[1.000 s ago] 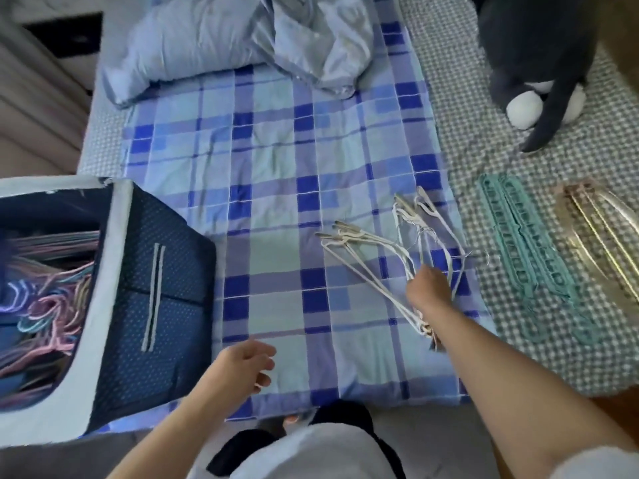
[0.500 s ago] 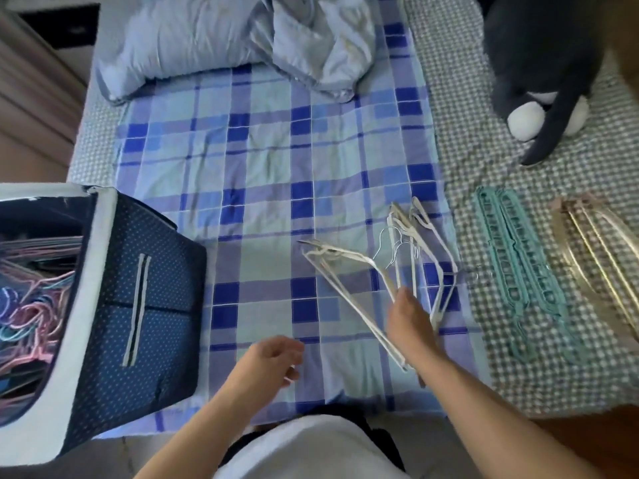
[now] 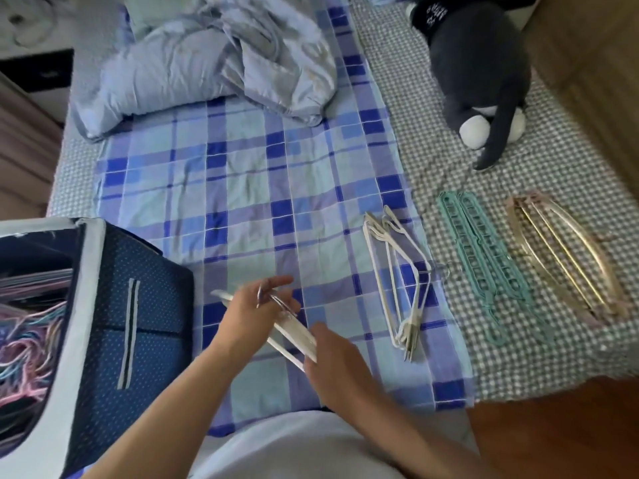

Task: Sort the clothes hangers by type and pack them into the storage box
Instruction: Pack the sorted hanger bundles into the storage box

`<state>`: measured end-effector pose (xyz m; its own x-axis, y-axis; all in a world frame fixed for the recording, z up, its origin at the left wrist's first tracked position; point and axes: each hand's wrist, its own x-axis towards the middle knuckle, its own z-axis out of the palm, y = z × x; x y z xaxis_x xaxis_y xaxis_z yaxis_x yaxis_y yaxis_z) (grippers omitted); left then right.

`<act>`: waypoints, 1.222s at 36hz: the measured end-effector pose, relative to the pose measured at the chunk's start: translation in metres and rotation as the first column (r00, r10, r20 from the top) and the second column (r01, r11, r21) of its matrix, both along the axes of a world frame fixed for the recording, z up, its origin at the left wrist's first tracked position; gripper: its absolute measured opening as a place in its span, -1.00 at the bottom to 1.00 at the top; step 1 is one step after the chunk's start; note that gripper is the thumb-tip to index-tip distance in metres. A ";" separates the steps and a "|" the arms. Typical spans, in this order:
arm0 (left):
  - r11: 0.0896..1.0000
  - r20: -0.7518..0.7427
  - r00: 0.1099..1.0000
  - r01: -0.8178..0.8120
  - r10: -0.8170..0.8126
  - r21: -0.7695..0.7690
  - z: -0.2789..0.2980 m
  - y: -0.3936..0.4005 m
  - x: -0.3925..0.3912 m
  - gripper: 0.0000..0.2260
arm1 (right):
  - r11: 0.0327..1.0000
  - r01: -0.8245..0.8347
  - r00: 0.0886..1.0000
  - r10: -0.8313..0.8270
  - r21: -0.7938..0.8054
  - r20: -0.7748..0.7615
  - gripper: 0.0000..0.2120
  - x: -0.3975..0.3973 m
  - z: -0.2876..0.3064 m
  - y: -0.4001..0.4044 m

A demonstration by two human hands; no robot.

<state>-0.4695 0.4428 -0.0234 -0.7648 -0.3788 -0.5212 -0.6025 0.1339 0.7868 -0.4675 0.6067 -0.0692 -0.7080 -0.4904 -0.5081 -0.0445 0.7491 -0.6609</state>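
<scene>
A bundle of white hangers (image 3: 294,335) is lifted off the plaid sheet. My left hand (image 3: 254,311) grips it at the metal hooks, index finger stretched out. My right hand (image 3: 333,357) holds the bundle's lower end. More white hangers (image 3: 397,271) lie on the sheet to the right. Teal hangers (image 3: 484,267) and beige-gold hangers (image 3: 567,264) lie further right on the checked cover. The navy dotted storage box (image 3: 103,323) stands open at the left, with several thin coloured hangers (image 3: 27,326) inside.
A crumpled pale-blue duvet (image 3: 214,67) lies at the head of the bed. A dark plush toy (image 3: 484,81) sits at the back right. Wooden furniture (image 3: 594,81) borders the right side, and wooden floor (image 3: 553,430) shows at the bottom right.
My right hand lifted part of the white hangers from the pile and carried them left. My left hand rose and took hold of their hooks. The rest of the pile stayed put.
</scene>
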 end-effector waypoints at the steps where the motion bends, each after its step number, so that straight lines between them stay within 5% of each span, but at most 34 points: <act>1: 0.998 0.002 0.998 0.062 -0.062 0.006 0.001 -0.001 0.002 -0.77 | 1.000 -0.001 1.000 0.001 -0.006 -0.001 -0.87 0.001 -0.003 0.000; 5: 0.931 0.004 0.937 0.348 -0.350 -0.110 0.012 -0.011 0.008 -0.68 | 0.996 0.029 0.996 -0.022 -0.081 0.089 -0.87 0.006 -0.008 0.000; 11: 0.859 0.016 0.890 0.445 -0.456 -0.253 0.024 -0.024 0.012 -0.87 | 0.987 -0.021 0.987 0.046 -0.160 0.156 -0.88 -0.006 -0.006 0.010; 15: 0.910 -0.003 0.922 0.381 -0.386 -0.165 0.040 -0.027 0.015 -0.95 | 0.979 -0.050 0.958 0.103 -0.195 0.268 -0.77 -0.017 0.005 0.014; 21: 0.928 -0.106 0.978 0.131 -0.178 -0.349 0.043 -0.012 0.021 -0.92 | 0.973 -0.024 0.928 0.108 -0.231 0.358 -0.82 -0.026 0.019 0.017; 24: 0.888 -0.166 0.982 0.007 -0.094 -0.461 0.038 -0.002 0.026 -0.89 | 0.958 0.070 0.890 0.067 -0.279 0.451 -0.83 -0.026 0.023 0.016; 28: 0.717 -0.115 0.983 0.023 -0.143 -0.697 0.037 0.012 0.028 -0.79 | 0.902 0.181 0.827 0.076 -0.393 0.556 -0.81 -0.026 0.029 0.012; 30: 0.708 -0.087 0.990 0.017 -0.110 -0.706 0.041 0.017 0.024 -0.80 | 0.876 0.196 0.807 0.112 -0.441 0.579 -0.79 -0.025 0.031 0.009; 33: 0.813 0.023 0.999 0.043 -0.037 -0.581 0.046 0.020 0.019 -0.97 | 0.860 0.169 0.836 0.134 -0.482 0.533 -0.77 -0.026 0.032 0.007; 36: 0.985 0.123 0.983 -0.124 0.138 -0.117 0.050 0.020 0.015 -0.79 | 0.845 0.196 0.857 0.098 -0.498 0.506 -0.74 -0.030 0.030 0.006; 38: 0.939 0.084 0.959 -0.282 0.270 0.199 0.051 0.021 0.016 -0.62 | 0.840 0.189 0.871 0.095 -0.509 0.481 -0.75 -0.032 0.028 0.004; 41: 0.821 0.010 0.927 -0.337 0.375 0.461 0.053 0.021 0.015 -0.50 | 0.847 0.128 0.906 0.112 -0.515 0.409 -0.75 -0.031 0.025 0.002; 44: 0.678 0.035 0.876 -0.396 0.480 0.619 0.053 0.017 0.005 -0.64 | 0.878 0.086 0.926 0.104 -0.470 0.363 -0.77 -0.030 0.016 -0.002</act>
<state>-0.4645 0.4599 0.0298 -0.6628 -0.3340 -0.6702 -0.3658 -0.6365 0.6790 -0.4974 0.6048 -0.0533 -0.5105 -0.7415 -0.4355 0.2663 0.3452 -0.8999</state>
